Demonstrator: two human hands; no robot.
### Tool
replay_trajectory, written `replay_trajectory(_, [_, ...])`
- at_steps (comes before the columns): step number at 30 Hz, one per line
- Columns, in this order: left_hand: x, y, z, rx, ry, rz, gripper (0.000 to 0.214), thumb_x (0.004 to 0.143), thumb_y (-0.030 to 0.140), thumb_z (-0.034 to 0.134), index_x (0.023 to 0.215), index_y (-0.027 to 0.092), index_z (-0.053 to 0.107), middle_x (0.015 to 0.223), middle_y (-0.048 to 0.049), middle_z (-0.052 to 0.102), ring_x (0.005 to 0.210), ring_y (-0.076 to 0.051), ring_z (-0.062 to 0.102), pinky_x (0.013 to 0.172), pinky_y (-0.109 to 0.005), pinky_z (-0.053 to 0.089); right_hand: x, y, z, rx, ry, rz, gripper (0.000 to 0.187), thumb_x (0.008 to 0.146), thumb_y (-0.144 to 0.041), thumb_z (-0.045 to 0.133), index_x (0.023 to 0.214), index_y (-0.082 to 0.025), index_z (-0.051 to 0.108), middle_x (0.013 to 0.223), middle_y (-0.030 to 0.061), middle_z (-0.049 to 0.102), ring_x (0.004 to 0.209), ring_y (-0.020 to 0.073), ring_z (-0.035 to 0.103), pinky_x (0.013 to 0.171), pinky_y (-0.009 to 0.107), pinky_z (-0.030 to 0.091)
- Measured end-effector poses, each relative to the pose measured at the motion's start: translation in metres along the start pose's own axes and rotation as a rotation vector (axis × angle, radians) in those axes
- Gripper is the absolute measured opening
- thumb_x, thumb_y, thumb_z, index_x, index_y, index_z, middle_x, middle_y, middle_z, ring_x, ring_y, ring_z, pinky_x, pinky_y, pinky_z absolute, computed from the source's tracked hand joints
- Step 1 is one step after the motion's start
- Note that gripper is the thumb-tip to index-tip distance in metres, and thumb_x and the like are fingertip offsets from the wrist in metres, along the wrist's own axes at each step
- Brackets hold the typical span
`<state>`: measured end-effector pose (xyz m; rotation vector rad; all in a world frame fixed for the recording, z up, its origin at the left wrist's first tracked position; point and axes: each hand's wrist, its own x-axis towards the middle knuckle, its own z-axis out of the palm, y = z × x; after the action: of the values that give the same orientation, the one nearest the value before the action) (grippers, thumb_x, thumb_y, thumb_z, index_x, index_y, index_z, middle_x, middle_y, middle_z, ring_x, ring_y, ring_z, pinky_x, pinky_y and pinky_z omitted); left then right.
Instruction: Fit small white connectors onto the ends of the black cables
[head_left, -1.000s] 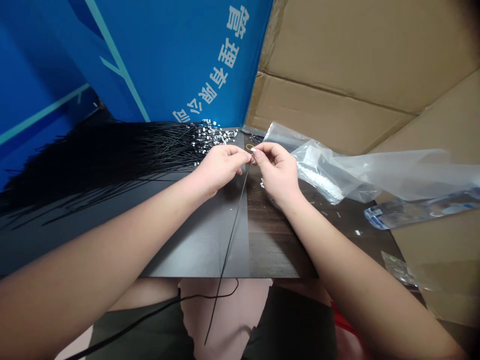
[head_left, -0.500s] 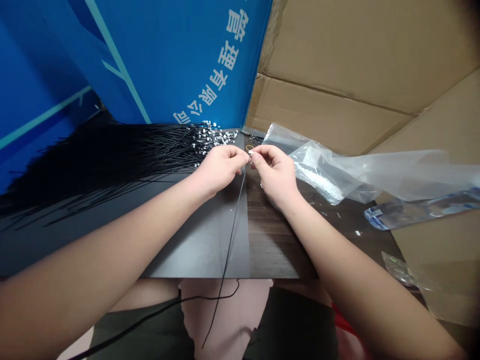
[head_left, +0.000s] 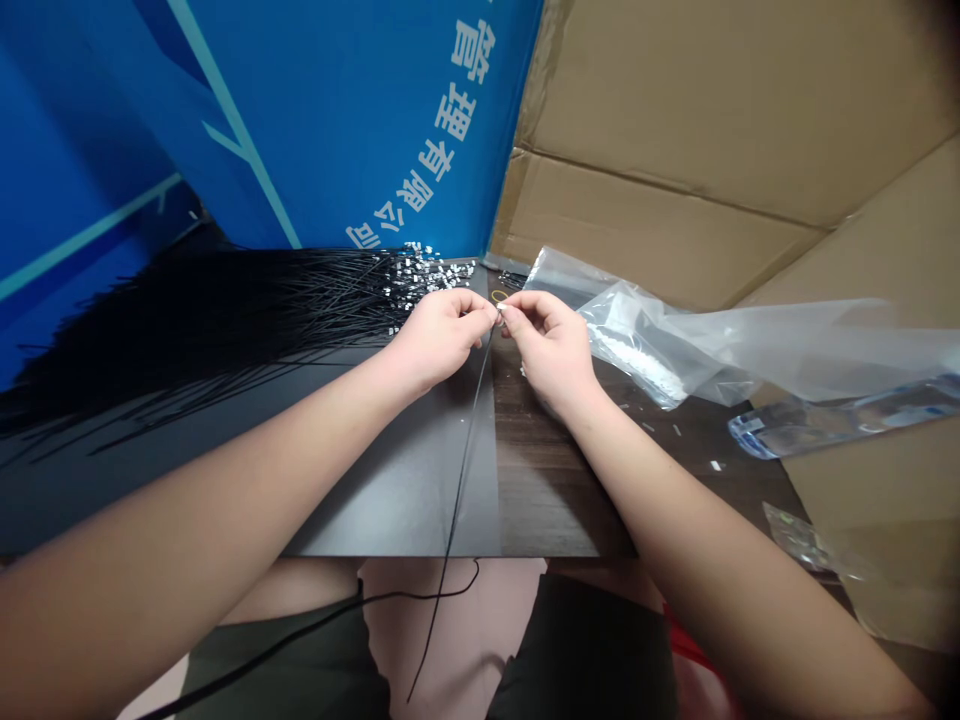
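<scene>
Left hand, arm outstretched, pinched on a black wire, right hand opposite, apparently clamped on a white piece.

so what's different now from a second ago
Only small shifts: the left hand and right hand have moved slightly left in the view, and the black wire hangs with its free end a little lower. No grasp or release shows; the fingertips stay close together at the wire's upper end. The pile of black wires and plastic bag look unchanged.

Hands pinch black wire near upper end; white-tipped wire pile left, clear bag right.
</scene>
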<state>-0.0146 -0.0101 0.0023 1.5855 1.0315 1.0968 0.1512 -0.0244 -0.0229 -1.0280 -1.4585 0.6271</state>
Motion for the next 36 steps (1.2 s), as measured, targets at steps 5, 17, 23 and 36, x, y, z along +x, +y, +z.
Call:
replay_trajectory(5, [0.0000, 0.0002, -0.0001, 0.005, -0.005, 0.014, 0.018, 0.084, 0.030, 0.070, 0.070, 0.018, 0.065, 0.067, 0.0000, 0.060, 0.063, -0.013, 0.051, 0.065, -0.029, 0.040, -0.0001, -0.0006, 0.0010, 0.041, 0.011, 0.009, 0.003, 0.092, -0.024, 0.072, 0.091, -0.022, 0.072, 0.087, 0.0004, 0.075, 0.078, 0.0160, 0.067, 0.079, 0.035, 0.053])
replay_trajectory(17, [0.0007, 0.0003, 0.0001, -0.006, 0.008, 0.003, 0.016, 0.083, 0.028, 0.070, 0.071, 0.017, 0.067, 0.067, 0.0004, 0.061, 0.063, -0.013, 0.051, 0.065, -0.028, 0.041, 0.0002, -0.0008, 0.0002, 0.008, 0.009, 0.020, 0.004, 0.093, -0.024, 0.070, 0.092, -0.021, 0.072, 0.087, 0.0004, 0.074, 0.078, 0.0156, 0.066, 0.079, 0.034, 0.053])
replay_trajectory(23, [-0.0015, 0.0037, 0.0016, -0.012, 0.026, -0.014, 0.015, 0.084, 0.024, 0.068, 0.070, 0.017, 0.066, 0.066, 0.0005, 0.060, 0.063, -0.012, 0.051, 0.065, -0.028, 0.041, -0.0003, -0.0014, -0.0004, -0.006, 0.005, 0.020, 0.004, 0.093, -0.024, 0.070, 0.091, -0.021, 0.072, 0.088, 0.0009, 0.075, 0.079, 0.0161, 0.066, 0.081, 0.035, 0.053])
replay_trajectory(36, [-0.0007, -0.0008, 0.0023, 0.077, 0.041, 0.016, 0.019, 0.088, 0.029, 0.069, 0.074, 0.017, 0.066, 0.068, 0.0010, 0.061, 0.063, -0.013, 0.052, 0.064, -0.028, 0.039, -0.0005, -0.0008, 0.0017, 0.028, -0.007, 0.099, 0.009, 0.094, -0.031, 0.070, 0.091, -0.022, 0.070, 0.085, 0.0006, 0.071, 0.077, 0.0158, 0.064, 0.079, 0.035, 0.053])
